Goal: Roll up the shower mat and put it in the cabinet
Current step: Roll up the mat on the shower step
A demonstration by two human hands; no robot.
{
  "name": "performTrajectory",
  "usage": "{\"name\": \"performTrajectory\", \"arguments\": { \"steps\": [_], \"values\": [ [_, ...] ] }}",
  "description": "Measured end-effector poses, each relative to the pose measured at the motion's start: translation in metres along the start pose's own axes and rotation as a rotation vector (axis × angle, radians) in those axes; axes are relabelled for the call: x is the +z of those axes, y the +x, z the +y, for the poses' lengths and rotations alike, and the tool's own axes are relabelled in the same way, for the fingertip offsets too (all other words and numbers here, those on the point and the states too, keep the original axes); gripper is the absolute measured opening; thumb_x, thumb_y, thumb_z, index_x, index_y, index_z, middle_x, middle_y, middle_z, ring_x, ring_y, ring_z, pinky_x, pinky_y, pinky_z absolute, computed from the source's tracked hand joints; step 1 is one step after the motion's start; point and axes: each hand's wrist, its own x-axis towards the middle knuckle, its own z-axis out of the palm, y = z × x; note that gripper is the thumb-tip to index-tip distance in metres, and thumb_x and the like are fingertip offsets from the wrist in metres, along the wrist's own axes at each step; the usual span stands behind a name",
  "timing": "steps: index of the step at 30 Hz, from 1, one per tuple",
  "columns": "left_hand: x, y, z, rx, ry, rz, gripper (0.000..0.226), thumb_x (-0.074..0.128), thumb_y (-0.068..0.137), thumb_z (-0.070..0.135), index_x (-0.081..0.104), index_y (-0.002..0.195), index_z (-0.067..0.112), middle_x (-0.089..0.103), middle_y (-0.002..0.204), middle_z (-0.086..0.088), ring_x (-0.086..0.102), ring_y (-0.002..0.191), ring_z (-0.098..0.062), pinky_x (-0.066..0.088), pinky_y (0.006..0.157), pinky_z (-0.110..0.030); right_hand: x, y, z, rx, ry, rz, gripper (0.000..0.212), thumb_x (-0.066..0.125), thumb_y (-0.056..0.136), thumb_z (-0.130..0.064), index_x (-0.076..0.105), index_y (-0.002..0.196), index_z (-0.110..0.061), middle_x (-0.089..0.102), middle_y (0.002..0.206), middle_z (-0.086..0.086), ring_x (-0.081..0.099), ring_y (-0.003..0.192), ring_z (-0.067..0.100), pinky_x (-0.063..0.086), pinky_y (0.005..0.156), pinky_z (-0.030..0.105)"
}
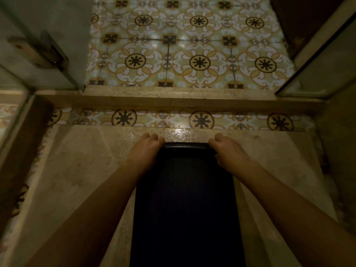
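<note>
Down on the stone shower floor [81,170], with the patterned tile [192,54] beyond the raised curb [173,101], lies the long dark shower mat [185,209], stretching from the bottom of the view up toward the curb. Its far edge is curled over into a small lip (barely one turn, by the look of it). The left hand [143,149] clutches that lip at its left corner, fingers wrapped over; the right hand [229,151] does the same at the right corner. So this is the opening of the roll. Next, I'd say, both hands must turn the lip toward the body evenly, keeping it tight. No cabinet in sight.
</note>
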Motion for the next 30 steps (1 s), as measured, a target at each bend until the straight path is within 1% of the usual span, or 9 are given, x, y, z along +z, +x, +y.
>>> {"name": "performTrajectory", "arguments": {
  "steps": [3, 5, 10, 13, 17, 21, 24, 27, 30],
  "values": [
    [-0.003, -0.001, -0.003, -0.024, -0.017, -0.061, 0.03, 0.065, 0.078, 0.015, 0.06, 0.107, 0.015, 0.062, 0.107, -0.007, 0.051, 0.1, -0.027, 0.044, 0.079, -0.035, -0.005, -0.003, 0.005, -0.021, 0.064, -0.013, 0.024, 0.066, 0.078, -0.004, 0.062, 0.101, -0.004, 0.06, 0.106, 0.013, 0.059, 0.09, 0.032, 0.05, 0.073, 0.037],
    [-0.005, 0.001, -0.004, -0.023, -0.015, -0.077, 0.025, 0.066, 0.079, 0.016, 0.059, 0.103, 0.015, 0.065, 0.102, -0.006, 0.052, 0.098, -0.027, 0.042, 0.073, -0.033, -0.008, -0.003, 0.006, -0.008, 0.069, -0.025, 0.023, 0.064, 0.08, -0.005, 0.061, 0.102, -0.004, 0.062, 0.104, 0.014, 0.057, 0.092, 0.031, 0.049, 0.077, 0.039],
    [-0.008, -0.001, -0.004, -0.009, 0.001, 0.003, 0.019, 0.067, 0.079, 0.011, 0.054, 0.092, 0.013, 0.066, 0.08, -0.009, 0.05, 0.084, -0.026, 0.033, 0.059, -0.032, -0.012, 0.004, 0.0, 0.042, 0.001, -0.066, 0.03, 0.063, 0.081, -0.004, 0.049, 0.107, -0.006, 0.062, 0.099, 0.018, 0.057, 0.091, 0.035, 0.045, 0.07, 0.037],
    [-0.008, -0.007, -0.004, -0.013, -0.038, -0.016, 0.015, 0.064, 0.078, 0.007, 0.06, 0.091, 0.014, 0.067, 0.086, -0.007, 0.051, 0.086, -0.025, 0.035, 0.062, -0.031, -0.01, 0.005, 0.001, 0.039, -0.015, -0.095, 0.032, 0.064, 0.081, -0.007, 0.052, 0.11, -0.007, 0.062, 0.103, 0.016, 0.057, 0.093, 0.033, 0.042, 0.07, 0.034],
    [-0.012, -0.009, -0.006, -0.004, -0.085, -0.096, 0.016, 0.065, 0.078, 0.011, 0.061, 0.093, 0.014, 0.064, 0.097, -0.006, 0.052, 0.094, -0.026, 0.036, 0.07, -0.03, -0.01, -0.001, 0.007, 0.031, 0.056, -0.116, 0.03, 0.063, 0.083, -0.01, 0.061, 0.113, -0.01, 0.064, 0.11, 0.011, 0.059, 0.1, 0.03, 0.049, 0.082, 0.035],
    [-0.015, -0.006, -0.004, -0.007, -0.077, -0.073, 0.015, 0.063, 0.08, 0.01, 0.056, 0.093, 0.012, 0.063, 0.091, -0.01, 0.054, 0.089, -0.028, 0.039, 0.066, -0.032, -0.007, -0.005, 0.006, 0.066, 0.06, -0.077, 0.026, 0.062, 0.086, -0.01, 0.057, 0.112, -0.012, 0.065, 0.106, 0.012, 0.058, 0.095, 0.029, 0.049, 0.076, 0.036],
    [-0.017, -0.006, -0.006, 0.012, -0.081, -0.116, 0.028, 0.066, 0.08, 0.011, 0.066, 0.108, 0.013, 0.064, 0.105, -0.009, 0.057, 0.099, -0.028, 0.049, 0.081, -0.037, -0.01, -0.002, 0.004, 0.073, 0.027, -0.089, 0.028, 0.063, 0.086, -0.012, 0.059, 0.114, -0.012, 0.064, 0.108, 0.013, 0.057, 0.099, 0.031, 0.049, 0.079, 0.038],
    [-0.016, -0.008, -0.01, 0.008, -0.128, -0.184, 0.034, 0.068, 0.079, 0.011, 0.07, 0.113, 0.014, 0.063, 0.12, -0.007, 0.055, 0.112, -0.027, 0.047, 0.095, -0.037, -0.011, -0.004, 0.004, 0.058, 0.043, -0.126, 0.032, 0.063, 0.086, -0.012, 0.064, 0.117, -0.013, 0.065, 0.113, 0.012, 0.059, 0.104, 0.029, 0.05, 0.087, 0.038],
    [-0.018, -0.005, -0.009, -0.044, -0.144, -0.204, 0.027, 0.066, 0.078, 0.01, 0.068, 0.103, 0.019, 0.067, 0.098, -0.005, 0.06, 0.097, -0.025, 0.048, 0.077, -0.03, -0.009, -0.01, 0.005, 0.079, 0.087, -0.124, 0.031, 0.061, 0.089, -0.014, 0.059, 0.121, -0.015, 0.066, 0.109, 0.012, 0.06, 0.1, 0.03, 0.052, 0.083, 0.04]
  ]
}}
